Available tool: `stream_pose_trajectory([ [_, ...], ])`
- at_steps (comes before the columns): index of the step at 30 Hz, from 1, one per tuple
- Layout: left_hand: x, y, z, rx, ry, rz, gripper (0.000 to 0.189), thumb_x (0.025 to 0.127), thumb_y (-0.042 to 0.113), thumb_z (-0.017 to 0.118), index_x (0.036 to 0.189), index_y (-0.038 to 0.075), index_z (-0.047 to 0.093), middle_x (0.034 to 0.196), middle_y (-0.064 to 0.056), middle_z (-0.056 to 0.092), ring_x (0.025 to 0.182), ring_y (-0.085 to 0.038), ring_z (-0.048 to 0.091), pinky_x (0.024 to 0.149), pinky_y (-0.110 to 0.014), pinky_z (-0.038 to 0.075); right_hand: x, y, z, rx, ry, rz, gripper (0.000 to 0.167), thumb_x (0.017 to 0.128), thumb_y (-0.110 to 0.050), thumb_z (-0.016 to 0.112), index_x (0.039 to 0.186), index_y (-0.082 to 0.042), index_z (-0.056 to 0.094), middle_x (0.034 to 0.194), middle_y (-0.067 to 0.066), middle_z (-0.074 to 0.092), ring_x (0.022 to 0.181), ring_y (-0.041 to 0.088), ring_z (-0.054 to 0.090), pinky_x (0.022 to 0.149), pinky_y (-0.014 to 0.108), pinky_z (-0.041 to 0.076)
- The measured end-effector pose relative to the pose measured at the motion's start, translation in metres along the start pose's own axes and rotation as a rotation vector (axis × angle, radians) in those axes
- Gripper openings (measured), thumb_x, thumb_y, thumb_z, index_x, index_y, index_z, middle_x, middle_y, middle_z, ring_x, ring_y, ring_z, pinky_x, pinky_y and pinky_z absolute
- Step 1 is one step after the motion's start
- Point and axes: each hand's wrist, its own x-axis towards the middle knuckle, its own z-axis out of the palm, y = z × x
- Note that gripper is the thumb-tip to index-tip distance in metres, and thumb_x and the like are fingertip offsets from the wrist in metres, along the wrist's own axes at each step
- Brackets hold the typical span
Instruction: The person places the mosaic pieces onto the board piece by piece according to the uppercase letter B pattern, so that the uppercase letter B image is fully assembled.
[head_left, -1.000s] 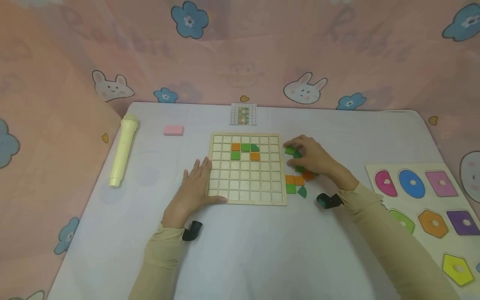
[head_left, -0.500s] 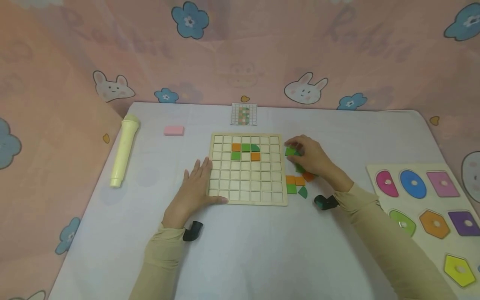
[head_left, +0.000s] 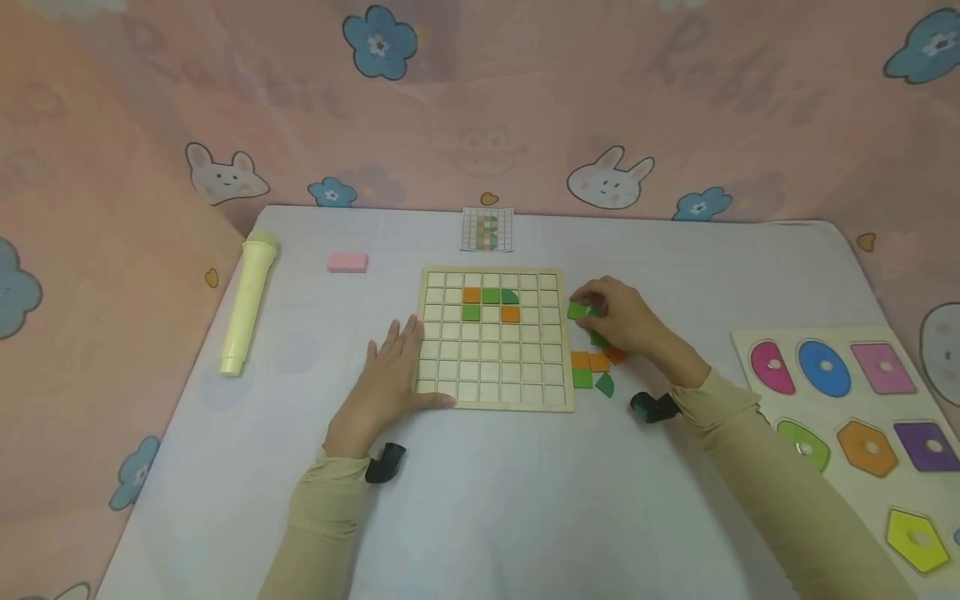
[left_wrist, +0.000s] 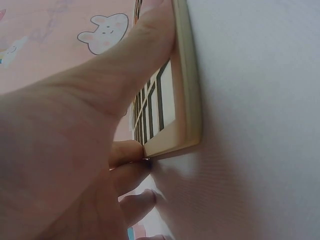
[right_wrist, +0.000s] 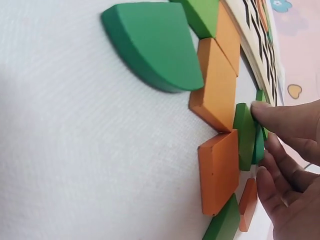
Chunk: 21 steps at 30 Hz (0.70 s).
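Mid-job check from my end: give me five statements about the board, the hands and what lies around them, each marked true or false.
1. The left hand touches the grid board. True.
2. Nine coloured tiles sit in the grid board. False: five sit there.
3. The pattern card lies beyond the board's far edge. True.
4. The right hand is above the middle of the board. False: it is beside the board's right edge, at the green pieces.
5. The pink block lies to the right of the board. False: the pink block lies to its left.
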Motion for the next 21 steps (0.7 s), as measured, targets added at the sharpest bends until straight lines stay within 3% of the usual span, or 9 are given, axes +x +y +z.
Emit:
stream_pose_trajectory([
  [10,-0.001,0.001,0.0,0.007,0.002,0.002,0.13,0.079,0.049,0.091,0.168,-0.002,0.012,0.179,-0.015,0.005,0.166,-0.039,0.001,0.131,-0.067,0.005,0.0,-0.007,-0.002,0.018,0.008,-0.04,0.014,0.098,0.0,0.071,0.111,0.003,0.071,0.11,0.02,0.067,0.102,0.034,0.058,0.091,0.045,0.051],
  [16,-0.001,0.001,-0.001,0.01,0.003,0.006,0.13,0.079,0.049,0.091,0.168,-0.003,0.011,0.179,-0.016,0.005,0.166,-0.04,0.002,0.131,-0.068,0.006,0.002,-0.022,0.003,0.076,0.1,-0.061,0.021,0.101,0.0,0.066,0.12,0.005,0.073,0.113,0.022,0.07,0.102,0.034,0.06,0.09,0.044,0.052],
  [21,-0.001,0.0,-0.001,0.009,0.004,0.008,0.13,0.08,0.049,0.091,0.168,-0.003,0.011,0.179,-0.016,0.005,0.166,-0.04,0.002,0.131,-0.068,0.006,0.005,-0.04,0.018,0.134,0.085,-0.105,0.022,0.101,-0.003,0.068,0.121,0.001,0.075,0.113,0.019,0.075,0.101,0.033,0.067,0.092,0.045,0.057],
])
